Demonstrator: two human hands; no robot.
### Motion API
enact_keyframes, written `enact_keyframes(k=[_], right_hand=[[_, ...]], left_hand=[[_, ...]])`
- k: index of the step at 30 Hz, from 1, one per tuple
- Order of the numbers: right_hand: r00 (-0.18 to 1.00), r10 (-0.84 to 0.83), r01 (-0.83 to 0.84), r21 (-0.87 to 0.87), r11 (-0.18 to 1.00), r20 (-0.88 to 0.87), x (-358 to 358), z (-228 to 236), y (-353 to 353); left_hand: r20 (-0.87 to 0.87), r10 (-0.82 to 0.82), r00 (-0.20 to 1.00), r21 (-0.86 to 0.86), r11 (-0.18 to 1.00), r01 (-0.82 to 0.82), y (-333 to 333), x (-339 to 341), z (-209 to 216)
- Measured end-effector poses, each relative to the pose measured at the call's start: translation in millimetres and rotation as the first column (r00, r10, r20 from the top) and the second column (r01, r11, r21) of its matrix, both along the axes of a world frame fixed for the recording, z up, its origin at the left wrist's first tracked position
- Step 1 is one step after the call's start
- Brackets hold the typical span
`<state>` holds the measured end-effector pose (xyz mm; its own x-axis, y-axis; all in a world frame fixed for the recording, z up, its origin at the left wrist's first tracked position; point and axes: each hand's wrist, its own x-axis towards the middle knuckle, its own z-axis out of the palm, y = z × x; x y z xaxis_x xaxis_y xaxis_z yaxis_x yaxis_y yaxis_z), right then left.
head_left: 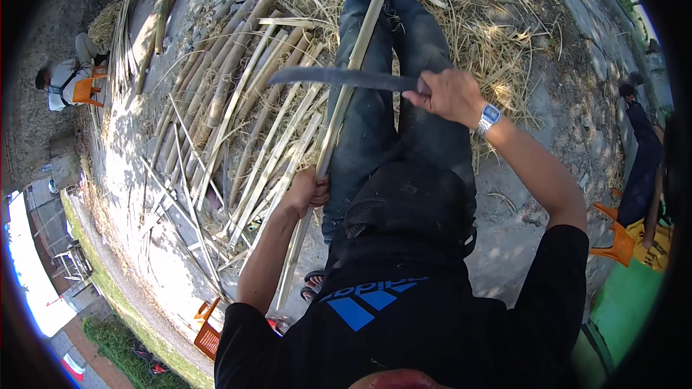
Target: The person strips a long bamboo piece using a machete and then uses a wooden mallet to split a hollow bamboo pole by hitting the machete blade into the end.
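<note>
A long pale bamboo strip lies lengthwise along my left leg, from near my feet back past my hip. My left hand is closed around it beside my thigh. In my right hand, which wears a silver wristwatch, is the handle of a machete. Its dark, broad blade points left and passes over the strip above my knees. Whether the edge touches the strip, I cannot tell.
Bamboo poles and split strips lie on the ground to my left. Shavings cover the ground around my legs. Orange chairs stand nearby. One person sits far left; another is at the right.
</note>
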<state>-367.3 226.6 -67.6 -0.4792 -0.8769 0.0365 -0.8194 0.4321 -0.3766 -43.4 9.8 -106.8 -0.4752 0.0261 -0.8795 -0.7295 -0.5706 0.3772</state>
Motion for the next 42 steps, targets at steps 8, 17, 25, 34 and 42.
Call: enact_keyframes(k=[8,17,25,34,42], right_hand=[[0.997,0.024,-0.033,0.12,0.992,0.075,13.1,47.1,-10.8],[0.93,-0.366,0.364,0.196,0.911,-0.029,-122.0,8.3,-14.2],[0.984,0.042,-0.013,-0.166,0.986,0.175,16.7,42.0,-31.9],[0.794,-0.58,0.57,0.11,0.814,0.179,-136.6,-17.2,-33.6],[0.522,-0.49,0.758,-0.116,0.642,0.698,-148.3,-0.3,29.0]], left_hand=[[0.019,0.017,1.0,-0.058,0.998,-0.016,-2.6,-8.7,0.6],[0.057,0.004,0.998,-0.079,0.997,0.0,3.9,-8.4,7.6],[0.021,0.063,0.998,-0.067,0.996,-0.061,3.5,-0.3,4.0],[0.012,0.057,0.998,-0.106,0.993,-0.056,3.9,7.0,-7.7],[-0.05,0.04,0.998,-0.418,0.907,-0.057,18.9,32.0,-32.5]])
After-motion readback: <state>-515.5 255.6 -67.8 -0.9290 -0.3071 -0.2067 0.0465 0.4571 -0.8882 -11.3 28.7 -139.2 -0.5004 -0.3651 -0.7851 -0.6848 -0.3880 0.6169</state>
